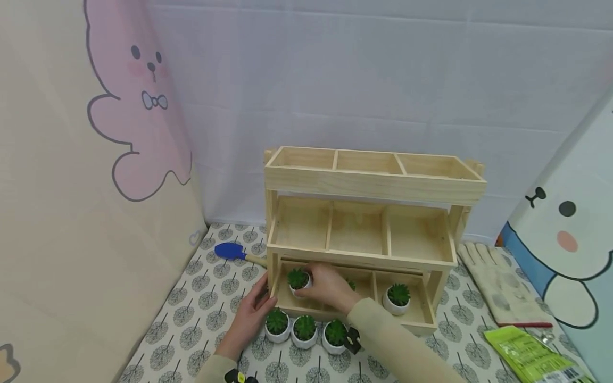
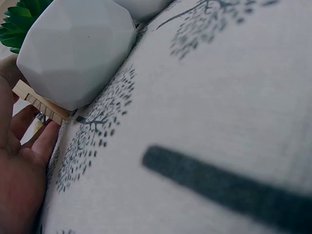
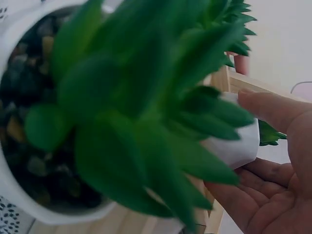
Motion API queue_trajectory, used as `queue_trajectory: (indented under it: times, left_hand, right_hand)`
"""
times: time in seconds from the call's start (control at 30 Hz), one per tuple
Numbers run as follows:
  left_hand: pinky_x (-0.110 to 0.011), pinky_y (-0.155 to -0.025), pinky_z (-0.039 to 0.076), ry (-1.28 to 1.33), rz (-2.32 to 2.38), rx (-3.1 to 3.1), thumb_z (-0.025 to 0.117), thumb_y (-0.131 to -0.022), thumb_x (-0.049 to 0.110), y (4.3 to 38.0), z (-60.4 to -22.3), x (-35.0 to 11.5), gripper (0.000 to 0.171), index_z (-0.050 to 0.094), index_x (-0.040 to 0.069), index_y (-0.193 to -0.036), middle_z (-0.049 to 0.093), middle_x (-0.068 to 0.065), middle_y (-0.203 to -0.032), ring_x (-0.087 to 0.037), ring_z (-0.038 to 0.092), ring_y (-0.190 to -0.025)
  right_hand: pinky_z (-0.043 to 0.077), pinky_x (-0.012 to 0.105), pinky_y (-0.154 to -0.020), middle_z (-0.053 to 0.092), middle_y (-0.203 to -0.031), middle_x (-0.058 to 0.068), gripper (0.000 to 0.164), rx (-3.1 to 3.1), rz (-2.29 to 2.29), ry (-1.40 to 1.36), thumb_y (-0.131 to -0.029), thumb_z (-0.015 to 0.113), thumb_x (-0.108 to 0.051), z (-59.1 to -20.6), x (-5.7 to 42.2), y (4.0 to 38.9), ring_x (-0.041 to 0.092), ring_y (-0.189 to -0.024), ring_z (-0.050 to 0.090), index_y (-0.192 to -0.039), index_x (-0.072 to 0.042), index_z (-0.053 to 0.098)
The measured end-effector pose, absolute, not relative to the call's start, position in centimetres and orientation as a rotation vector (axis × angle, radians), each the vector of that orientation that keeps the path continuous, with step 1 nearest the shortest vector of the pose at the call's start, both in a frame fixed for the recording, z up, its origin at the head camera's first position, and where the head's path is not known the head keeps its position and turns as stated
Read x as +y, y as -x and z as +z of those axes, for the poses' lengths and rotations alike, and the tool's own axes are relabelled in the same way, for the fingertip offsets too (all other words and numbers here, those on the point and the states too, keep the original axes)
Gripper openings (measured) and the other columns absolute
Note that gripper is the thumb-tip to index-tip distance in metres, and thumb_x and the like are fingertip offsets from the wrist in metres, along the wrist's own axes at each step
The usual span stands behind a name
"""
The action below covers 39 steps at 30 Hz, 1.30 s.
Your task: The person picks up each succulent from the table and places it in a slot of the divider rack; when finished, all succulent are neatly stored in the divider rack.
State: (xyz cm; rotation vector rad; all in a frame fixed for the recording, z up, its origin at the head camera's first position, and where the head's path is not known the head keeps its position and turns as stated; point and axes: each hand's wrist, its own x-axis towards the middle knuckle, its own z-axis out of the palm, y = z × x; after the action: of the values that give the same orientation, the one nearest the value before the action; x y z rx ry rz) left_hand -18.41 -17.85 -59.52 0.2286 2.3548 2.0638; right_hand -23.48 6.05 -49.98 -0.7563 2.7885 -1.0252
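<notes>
My right hand (image 1: 330, 286) grips a small potted succulent (image 1: 298, 279) in the left compartment of the bottom tier of a wooden plant stand (image 1: 375, 186). In the right wrist view, its thumb and fingers hold the white pot (image 3: 239, 146), partly covered by a nearer succulent (image 3: 131, 102). My left hand (image 1: 251, 314) holds the bottom tier's left front corner, thumb in front and fingers at the side; the left wrist view shows the wooden edge (image 2: 41, 103) between them. Another succulent (image 1: 351, 285) in the middle compartment is mostly hidden by my right hand.
Three potted succulents (image 1: 304, 328) stand in a row before the stand; one more (image 1: 397, 298) sits in the right compartment. A blue-bladed trowel (image 1: 231, 251) lies left. Gloves (image 1: 503, 287) and a green packet (image 1: 531, 351) lie right.
</notes>
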Motion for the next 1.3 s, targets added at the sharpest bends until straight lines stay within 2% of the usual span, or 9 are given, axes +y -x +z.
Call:
queue_trajectory:
  times: [0.2, 0.43, 0.63, 0.77, 0.93, 1.1, 1.3]
  left_hand:
    - [-0.029, -0.119, 0.038, -0.209, 2.05, 2.36, 0.069, -0.103, 0.013, 18.4, -59.4, -17.7, 0.072, 0.035, 0.03, -0.164, 0.038, -0.004, -0.164, -0.025, 0.037, -0.15]
    - [-0.033, -0.12, 0.037, -0.245, 2.059, 2.377, 0.069, -0.103, 0.016, 18.3, -59.6, -17.7, 0.073, 0.033, 0.024, -0.166, 0.037, -0.011, -0.165, -0.031, 0.037, -0.15]
    - [-0.032, -0.12, 0.035, -0.257, 2.069, 2.379, 0.07, -0.103, 0.019, 18.3, -59.8, -17.8, 0.073, 0.033, 0.025, -0.166, 0.037, -0.01, -0.165, -0.031, 0.036, -0.15]
    - [-0.033, -0.119, 0.038, -0.249, 2.075, 2.348, 0.07, -0.103, 0.02, 18.3, -59.7, -17.8, 0.073, 0.033, 0.026, -0.165, 0.037, -0.012, -0.164, -0.034, 0.039, -0.148]
    - [-0.032, -0.118, 0.04, -0.244, 2.087, 2.335, 0.071, -0.102, 0.021, 18.2, -59.5, -17.8, 0.075, 0.033, 0.025, -0.165, 0.037, -0.016, -0.164, -0.038, 0.042, -0.146]
    - [-0.033, -0.117, 0.041, -0.241, 2.08, 2.326, 0.069, -0.103, 0.017, 18.3, -59.5, -17.8, 0.074, 0.032, 0.027, -0.166, 0.036, -0.015, -0.165, -0.038, 0.041, -0.146]
    - [-0.033, -0.117, 0.041, -0.23, 2.073, 2.337, 0.07, -0.103, 0.018, 18.3, -59.5, -17.8, 0.074, 0.032, 0.026, -0.166, 0.037, -0.015, -0.164, -0.038, 0.042, -0.146]
  right_hand:
    - [0.055, 0.041, -0.106, 0.07, -0.129, 0.005, 0.068, 2.799, -0.983, 0.773, -0.08, 0.093, -0.028, -50.5, 5.9, 23.3, 0.019, -0.114, 0.066, -0.139, -0.008, 0.066]
    - [0.054, 0.046, -0.108, 0.066, -0.138, 0.01, 0.074, 2.768, -0.963, 0.83, -0.084, 0.091, -0.025, -51.0, 5.3, 23.1, 0.026, -0.124, 0.063, -0.148, -0.006, 0.057]
    - [0.053, 0.047, -0.11, 0.063, -0.143, 0.01, 0.077, 2.769, -0.977, 0.82, -0.085, 0.089, -0.028, -51.3, 5.1, 23.2, 0.026, -0.128, 0.061, -0.151, -0.007, 0.054]
    - [0.058, 0.043, -0.101, 0.068, -0.133, 0.008, 0.069, 2.835, -0.871, 0.835, -0.084, 0.091, -0.032, -51.3, 5.2, 23.2, 0.022, -0.117, 0.066, -0.141, -0.006, 0.063]
    - [0.061, 0.041, -0.092, 0.071, -0.125, 0.008, 0.066, 2.88, -0.76, 0.882, -0.083, 0.091, -0.034, -51.1, 5.4, 23.0, 0.02, -0.106, 0.068, -0.136, -0.005, 0.066]
    - [0.062, 0.04, -0.08, 0.072, -0.106, 0.005, 0.051, 2.945, -0.663, 0.921, -0.082, 0.091, -0.036, -50.9, 5.8, 22.7, 0.019, -0.091, 0.068, -0.118, -0.005, 0.071]
    - [0.061, 0.039, -0.076, 0.069, -0.094, 0.002, 0.044, 2.978, -0.641, 0.924, -0.081, 0.09, -0.039, -51.0, 6.3, 22.8, 0.017, -0.084, 0.065, -0.105, -0.008, 0.07]
